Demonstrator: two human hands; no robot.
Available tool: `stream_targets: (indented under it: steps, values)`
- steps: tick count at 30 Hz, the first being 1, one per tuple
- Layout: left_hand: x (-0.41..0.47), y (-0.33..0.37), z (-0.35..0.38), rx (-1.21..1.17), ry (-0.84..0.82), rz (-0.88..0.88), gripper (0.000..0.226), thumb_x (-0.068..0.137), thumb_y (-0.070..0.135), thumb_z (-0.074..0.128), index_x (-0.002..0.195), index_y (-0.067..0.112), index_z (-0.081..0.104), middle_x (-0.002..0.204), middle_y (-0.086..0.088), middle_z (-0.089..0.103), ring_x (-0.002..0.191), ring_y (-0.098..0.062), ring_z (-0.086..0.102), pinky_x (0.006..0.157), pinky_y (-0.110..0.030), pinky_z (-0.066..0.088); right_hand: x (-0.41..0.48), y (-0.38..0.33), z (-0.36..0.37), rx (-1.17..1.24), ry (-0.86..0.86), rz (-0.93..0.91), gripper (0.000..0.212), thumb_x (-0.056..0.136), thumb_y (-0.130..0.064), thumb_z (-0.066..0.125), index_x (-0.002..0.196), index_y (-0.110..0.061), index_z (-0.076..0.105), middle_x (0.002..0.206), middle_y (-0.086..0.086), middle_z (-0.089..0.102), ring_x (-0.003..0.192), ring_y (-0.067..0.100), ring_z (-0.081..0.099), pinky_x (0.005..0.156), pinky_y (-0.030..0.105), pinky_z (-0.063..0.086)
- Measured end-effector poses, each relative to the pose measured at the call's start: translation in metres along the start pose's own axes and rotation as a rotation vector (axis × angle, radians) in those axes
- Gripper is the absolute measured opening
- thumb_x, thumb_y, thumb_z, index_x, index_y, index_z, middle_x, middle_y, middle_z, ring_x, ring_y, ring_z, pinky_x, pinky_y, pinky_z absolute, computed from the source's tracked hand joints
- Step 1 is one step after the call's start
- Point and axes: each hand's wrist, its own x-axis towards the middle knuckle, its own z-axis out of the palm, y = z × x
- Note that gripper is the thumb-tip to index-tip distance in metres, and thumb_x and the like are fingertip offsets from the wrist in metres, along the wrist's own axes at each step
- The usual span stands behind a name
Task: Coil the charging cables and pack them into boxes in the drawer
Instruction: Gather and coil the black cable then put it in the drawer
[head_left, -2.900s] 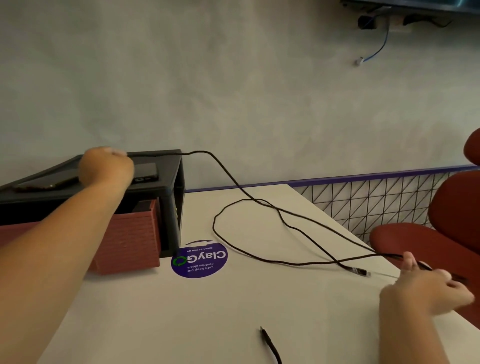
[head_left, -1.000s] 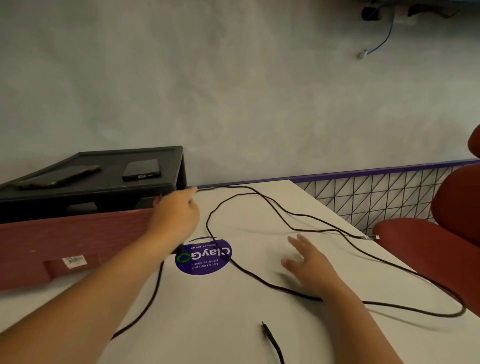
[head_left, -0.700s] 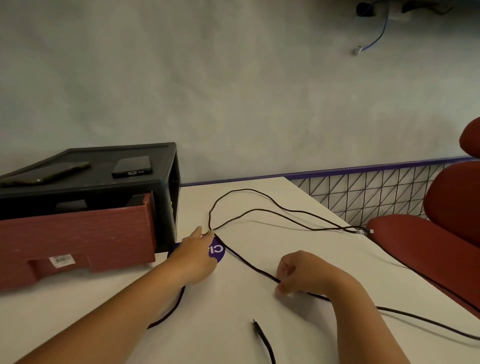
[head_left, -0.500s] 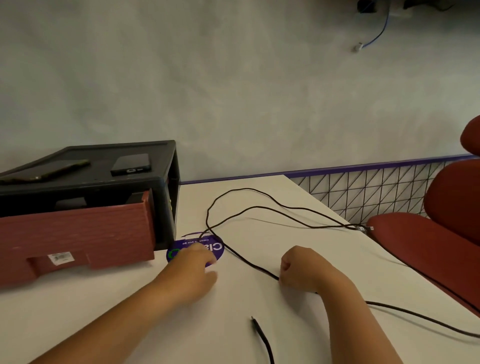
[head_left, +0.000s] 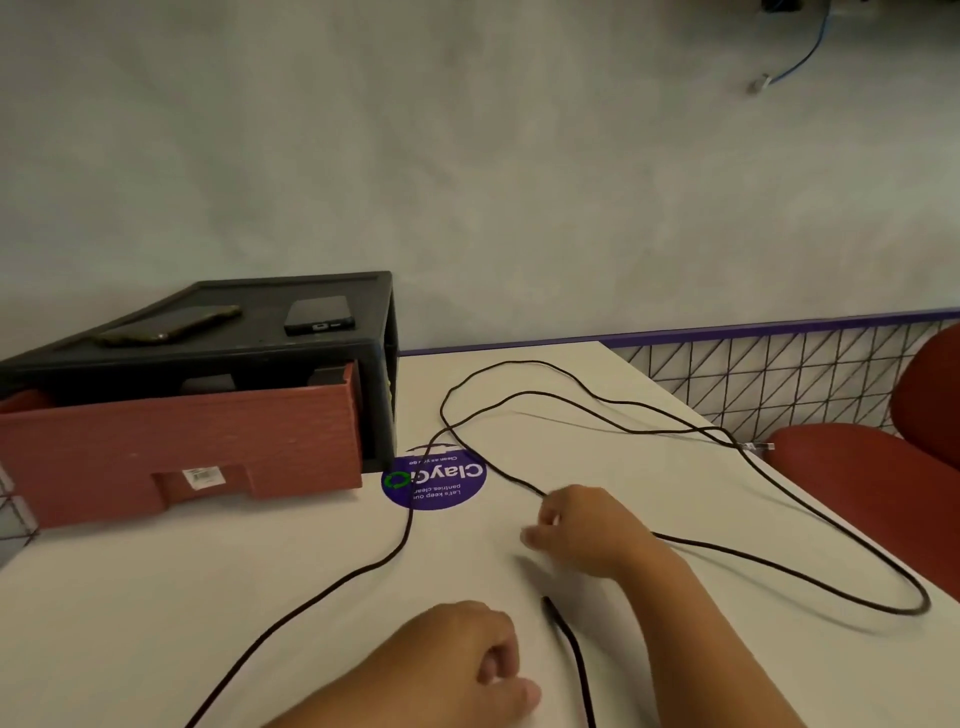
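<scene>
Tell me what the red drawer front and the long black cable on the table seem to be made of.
Drawer front: likely moulded plastic, matte brick-red, with fine horizontal lines across its face. Charging cable: thin, flexible, dull black; a rubbery or braided jacket, too fine to tell which. Its far plug glints pale, like metal.

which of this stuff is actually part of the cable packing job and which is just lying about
Part of the job:
long black cable
short cable end
red drawer
black drawer frame

Just lying about:
larger phone
smaller phone
purple sticker
red chair
blue wall cable
</scene>
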Motion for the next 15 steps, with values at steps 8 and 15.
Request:
stream_targets:
  steps: [8, 15]
  values:
    - [-0.031, -0.015, 0.002, -0.011, 0.088, -0.007, 0.013, 0.082, 0.044, 0.058, 0.075, 0.039, 0.048, 0.086, 0.015, 0.049, 0.076, 0.001, 0.049, 0.073, -0.012, 0.038, -0.051, -0.007, -0.005, -0.093, -0.412, -0.015, 0.014, 0.08, -0.022, 0.056, 0.069, -0.013, 0.056, 0.049, -0.006, 0.053, 0.035, 0.002, 0.045, 0.038, 0.012, 0.033]
    - [-0.042, -0.002, 0.006, -0.289, -0.005, -0.086, 0.026, 0.084, 0.055, 0.054, 0.083, 0.031, 0.062, 0.062, 0.01, 0.056, 0.059, 0.0, 0.051, 0.063, -0.02, 0.04, -0.036, -0.011, 0.012, 1.148, 0.104, 0.048, 0.025, 0.091, -0.01, 0.052, 0.067, -0.012, 0.045, 0.044, 0.002, 0.041, 0.036, 0.01, 0.029, 0.036, 0.018, 0.022]
